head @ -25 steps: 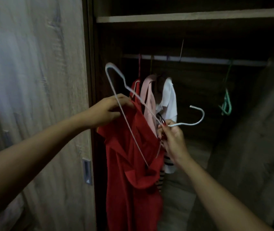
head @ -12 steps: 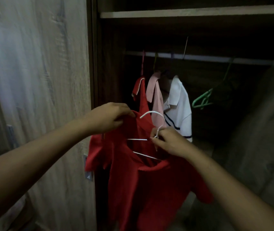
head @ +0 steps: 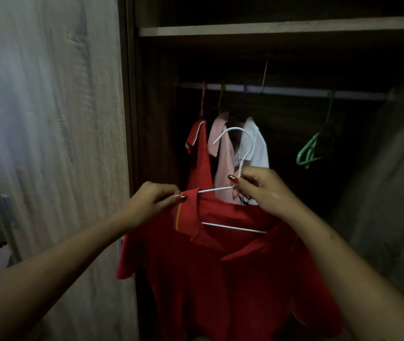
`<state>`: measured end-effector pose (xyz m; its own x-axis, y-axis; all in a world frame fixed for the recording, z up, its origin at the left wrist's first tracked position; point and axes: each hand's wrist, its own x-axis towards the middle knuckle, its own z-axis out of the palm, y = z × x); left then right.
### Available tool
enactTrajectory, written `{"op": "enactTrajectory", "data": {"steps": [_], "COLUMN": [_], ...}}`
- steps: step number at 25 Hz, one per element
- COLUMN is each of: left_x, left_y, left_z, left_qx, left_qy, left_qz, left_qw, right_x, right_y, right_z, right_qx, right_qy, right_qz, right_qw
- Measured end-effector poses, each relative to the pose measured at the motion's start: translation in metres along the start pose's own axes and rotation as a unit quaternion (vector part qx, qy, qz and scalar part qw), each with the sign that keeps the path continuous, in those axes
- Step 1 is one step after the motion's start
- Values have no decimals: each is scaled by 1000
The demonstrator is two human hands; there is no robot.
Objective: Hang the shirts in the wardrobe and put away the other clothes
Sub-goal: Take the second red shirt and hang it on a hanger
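Red shirt half-threaded on white hanger, held before wardrobe rail. Left hand pinches collar; right hand grips hanger neck. Risk: unseated right shoulder slides off wire when lifted; hook snags hung shirts.

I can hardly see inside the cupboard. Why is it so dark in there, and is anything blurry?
In the head view, light reaches the door and the red shirt held in front, but the wardrobe's inside is in deep shadow, so the rail and green hanger look dim; the edges, like the door, are slightly smeared and bent by the wide lens.
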<state>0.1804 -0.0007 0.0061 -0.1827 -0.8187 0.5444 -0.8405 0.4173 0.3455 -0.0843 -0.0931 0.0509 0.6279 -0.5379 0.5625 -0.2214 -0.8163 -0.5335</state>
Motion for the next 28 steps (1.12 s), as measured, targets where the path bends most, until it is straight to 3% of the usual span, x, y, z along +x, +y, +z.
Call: {"op": "enactTrajectory", "data": {"steps": [3, 6, 9, 13, 18, 21, 24, 28], "left_x": [1, 9, 24, 65, 143, 175, 178, 166], "left_y": [-2, -6, -7, 18, 58, 69, 55, 25], "left_z": [-5, -17, -23, -20, 14, 39, 49, 53], "left_qx": [-16, -45, -81, -118, 87, 313, 456, 476], "left_qy": [75, 90, 55, -26, 16, -41, -111, -82], "left_qz": [3, -10, -3, 27, 184, 238, 197, 166], "left_qw": [997, 995, 995, 992, 979, 919, 861, 859], "right_x": [-13, -34, -53, -78, -107, -123, -136, -133], "right_y": [15, 23, 2, -35, -54, -63, -70, -79], "right_z": [-41, -84, -105, -141, -183, -200, -213, -220], "right_qx": [-35, -122, -16, 94, 82, 71, 47, 11], "right_qy": [-42, -157, -169, -119, -68, -66, -52, -13], "right_qz": [59, 131, 134, 152, 187, 230, 275, 305], "right_qw": [997, 971, 976, 977, 977, 968, 959, 952]}}
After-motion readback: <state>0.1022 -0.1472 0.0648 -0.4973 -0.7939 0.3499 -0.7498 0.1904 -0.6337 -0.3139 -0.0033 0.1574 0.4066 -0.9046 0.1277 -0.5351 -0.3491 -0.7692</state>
